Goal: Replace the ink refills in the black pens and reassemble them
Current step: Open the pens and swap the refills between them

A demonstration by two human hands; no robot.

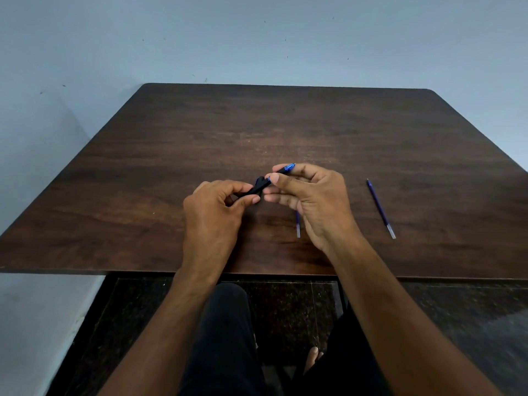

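Dark wood-grain tabletop is filling the view below a pale blue wall. Above it, the left hand is pinching the black pen at its rear, while the right hand is gripping its blue-tipped front. One refill is lying well right of the right hand; another refill is peeking out beneath that palm.

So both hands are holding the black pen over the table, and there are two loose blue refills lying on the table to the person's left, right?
Not quite. The head view shows the left hand and right hand holding the black pen over the table, but the two refills lie to the person's right: one in the open, one partly hidden under the right hand.
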